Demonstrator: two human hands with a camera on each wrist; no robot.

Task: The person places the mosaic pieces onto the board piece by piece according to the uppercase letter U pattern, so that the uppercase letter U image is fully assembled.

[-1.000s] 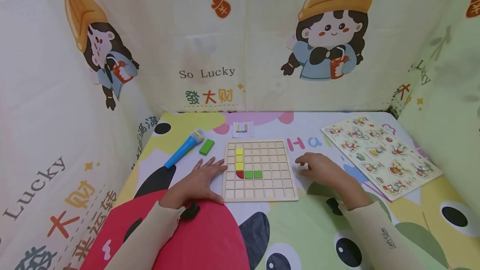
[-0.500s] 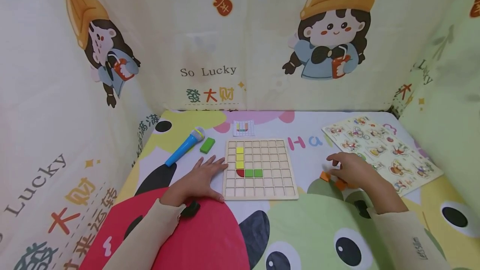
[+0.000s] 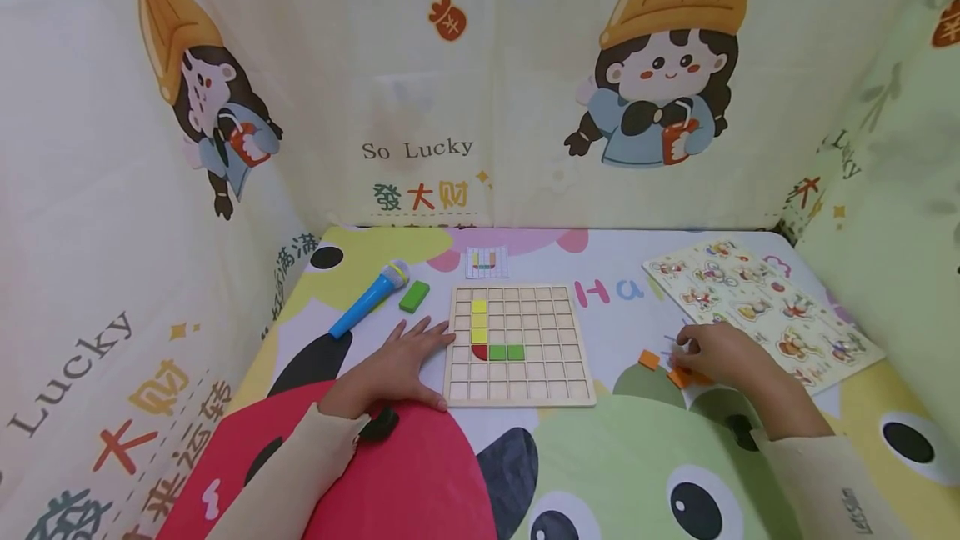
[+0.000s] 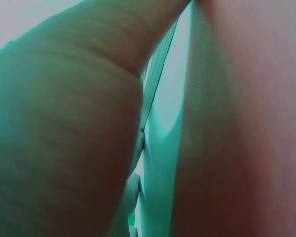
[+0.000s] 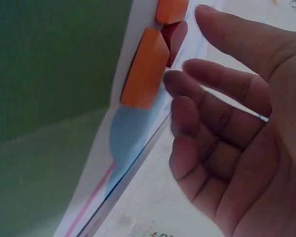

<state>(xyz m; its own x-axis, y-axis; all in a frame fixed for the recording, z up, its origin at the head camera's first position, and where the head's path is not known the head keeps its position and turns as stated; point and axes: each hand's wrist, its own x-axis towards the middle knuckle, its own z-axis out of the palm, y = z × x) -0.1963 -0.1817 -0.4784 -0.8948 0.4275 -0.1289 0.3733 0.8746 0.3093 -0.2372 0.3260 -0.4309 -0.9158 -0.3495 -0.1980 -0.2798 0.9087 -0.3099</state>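
Observation:
In the head view my left hand (image 3: pixel 397 363) lies with fingers spread, its fingertips and thumb at the left edge of a wooden grid board (image 3: pixel 525 386). On that board yellow squares (image 3: pixel 479 322) run down to a red rounded piece (image 3: pixel 480 352), and green squares (image 3: pixel 506 352) continue rightward. My right hand (image 3: pixel 723 355) hovers by several orange blocks (image 3: pixel 649 359) on the right of the table. Its wrist view shows thumb and loosely bent fingers with nothing between them, close to an orange block (image 5: pixel 145 71) and a dark red piece (image 5: pixel 175 42).
Left of the board lie a blue toy microphone (image 3: pixel 367 300) and a green block (image 3: pixel 414 297). A small pattern card (image 3: pixel 487 262) sits behind the board. A picture puzzle board (image 3: pixel 757 307) is at the right, partly behind my right hand. Printed cloth walls surround the table.
My right hand has moved from beside the grid board rightward to the orange blocks, which now show. The left hand stays at the board's edge.

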